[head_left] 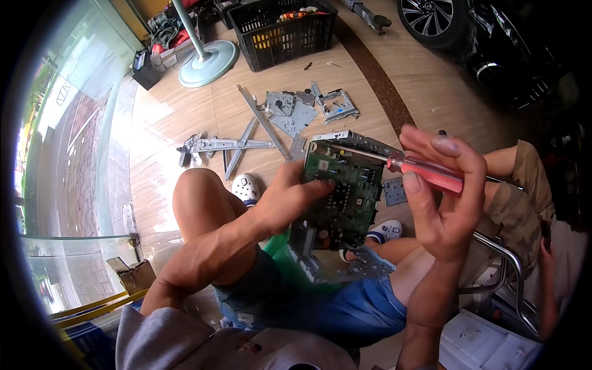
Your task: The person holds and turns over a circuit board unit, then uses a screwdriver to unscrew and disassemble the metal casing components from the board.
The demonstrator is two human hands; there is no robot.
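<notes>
My left hand (287, 200) grips the left side of a green circuit board (345, 200), its thumb lying over the board's face. The board sits in a metal frame tilted above my lap. In my right hand (447, 191) is a screwdriver (431, 172) with a red handle, its shaft pointing left across the board's upper part. The tip lies near the board's upper left corner; whether it touches cannot be made out. Below the board hangs a grey metal bracket (364, 265) over my blue shorts.
Metal parts (296, 117) and a crossed-arm mechanism (228, 145) lie on the floor ahead. Beyond stand a black crate (283, 40) and a round pole base (209, 65). A car wheel (431, 21) is at the upper right. Another person's leg (524, 185) and a chair's metal tube (509, 259) are on the right.
</notes>
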